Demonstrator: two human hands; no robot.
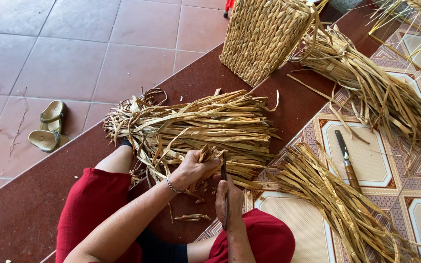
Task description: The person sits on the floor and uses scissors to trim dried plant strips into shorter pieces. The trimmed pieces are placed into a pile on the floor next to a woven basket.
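A big bundle of dried straw-coloured leaf strips [200,124] lies across the dark red step in front of my knees. My left hand [191,168], with a bracelet on the wrist, is closed around the ends of a few strips at the bundle's near edge. My right hand [229,202] grips a slim dark-bladed tool [224,170] whose tip points up toward the strips held by the left hand. I sit in red trousers, knees on either side.
A woven basket [264,36] stands at the far end of the step. Two more bundles of strips [342,204] [376,92] lie on the patterned tiles to the right, with a wooden-handled knife [347,160] between them. A pair of green sandals [49,126] sits on the lower floor, left.
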